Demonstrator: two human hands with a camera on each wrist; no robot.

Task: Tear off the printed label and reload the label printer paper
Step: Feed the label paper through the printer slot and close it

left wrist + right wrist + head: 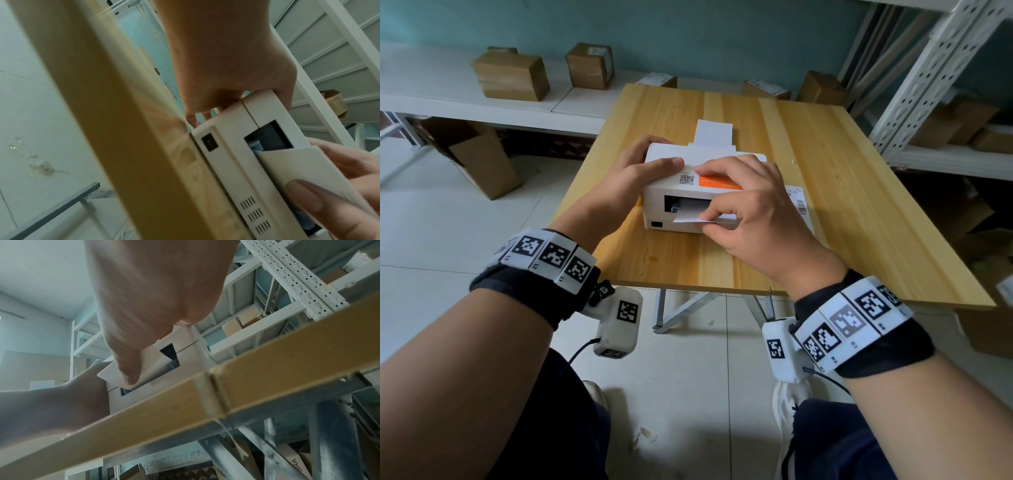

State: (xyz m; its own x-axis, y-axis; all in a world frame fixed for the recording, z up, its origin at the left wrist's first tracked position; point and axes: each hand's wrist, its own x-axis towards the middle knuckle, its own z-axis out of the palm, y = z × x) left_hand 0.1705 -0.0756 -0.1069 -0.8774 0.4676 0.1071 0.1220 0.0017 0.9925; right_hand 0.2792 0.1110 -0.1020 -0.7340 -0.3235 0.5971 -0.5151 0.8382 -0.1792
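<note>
Plainly the label (693, 216) is thin, light and floppy, likely to rip crooked unless pinched close to the slot. It juts from the printer (678, 192) front, caught between thumb and curled fingers of the right hand (750, 209). Left hand (633, 174) wraps the printer's top left corner, thumb flat on the lid, bracing it.
</note>
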